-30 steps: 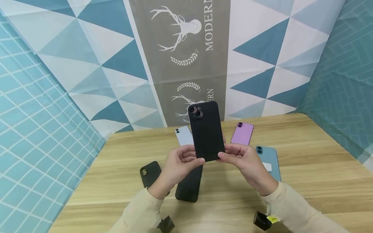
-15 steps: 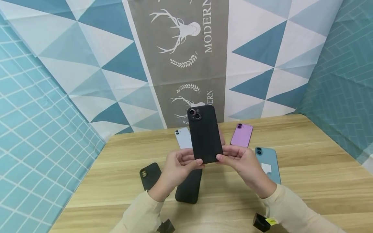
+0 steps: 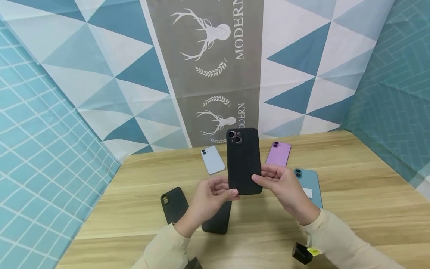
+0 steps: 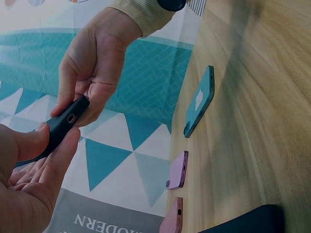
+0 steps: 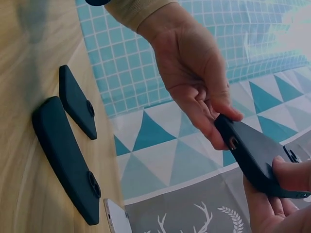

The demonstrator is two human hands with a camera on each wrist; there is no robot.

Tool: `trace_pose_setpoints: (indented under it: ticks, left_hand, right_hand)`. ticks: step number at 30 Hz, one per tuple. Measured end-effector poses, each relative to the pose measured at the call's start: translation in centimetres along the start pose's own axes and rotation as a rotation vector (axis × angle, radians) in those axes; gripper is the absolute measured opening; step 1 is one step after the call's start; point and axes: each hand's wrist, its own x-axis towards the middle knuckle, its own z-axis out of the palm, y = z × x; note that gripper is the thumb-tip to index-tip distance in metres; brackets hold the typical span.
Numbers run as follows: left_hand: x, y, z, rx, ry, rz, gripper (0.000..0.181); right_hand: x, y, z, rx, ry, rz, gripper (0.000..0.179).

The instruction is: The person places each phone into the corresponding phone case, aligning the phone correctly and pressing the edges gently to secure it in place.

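Both hands hold up a phone in a black case [image 3: 243, 158] above the table, its back and camera lenses turned toward the head camera. My left hand [image 3: 209, 198] pinches the lower left corner, thumb on the back and fingers behind. At the lower right edge my right hand [image 3: 283, 186] pinches it the same way. In the left wrist view the case's bottom edge shows a port opening [image 4: 72, 118]. Below my left hand lie a black phone case [image 3: 174, 204], with an open camera cutout, and a second black case or cased phone [image 3: 218, 218], partly covered by the hand.
On the wooden table [image 3: 134, 179] lie a white phone [image 3: 213, 160], a purple phone [image 3: 279, 154] and a teal phone [image 3: 310, 183] with a white patch. A pink phone [image 4: 171, 216] shows in the left wrist view. Patterned cloth [image 3: 215, 74] hangs behind the table.
The held phone has moved lower and a little to the right, and stands straighter. Both hands keep their grip. The white phone shows more fully; the pink one is now hidden in the head view.
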Motion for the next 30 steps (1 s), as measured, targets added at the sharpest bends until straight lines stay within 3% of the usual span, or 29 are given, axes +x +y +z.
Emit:
trace_pose_setpoints:
  ticks: [5,10,19,24,30]
  left_hand:
    - [-0.2,0.1,0.1,-0.004,0.013,-0.022,0.034]
    - [-0.3,0.2,0.0,0.009,-0.001,-0.004,0.032]
    - [-0.4,1.1,-0.2,0.172,0.034,0.008,0.03]
    - [-0.3,1.6,-0.4,0.132,0.129,-0.048,0.031]
    - [-0.4,1.4,-0.4,0.072,0.171,-0.073,0.03]
  right_hand:
    - [0.0,-0.3,-0.1,-0.04,0.004,0.003,0.05]
    - [-0.1,-0.3,-0.1,-0.045,0.003,0.007,0.05]
    - [-0.3,-0.4,0.1,-0.04,0.007,-0.012,0.047]
    - [-0.4,-0.3,0.3,-0.037,0.007,-0.012,0.047]
    - [-0.5,0.0,0.3,-0.001,-0.035,-0.006,0.045]
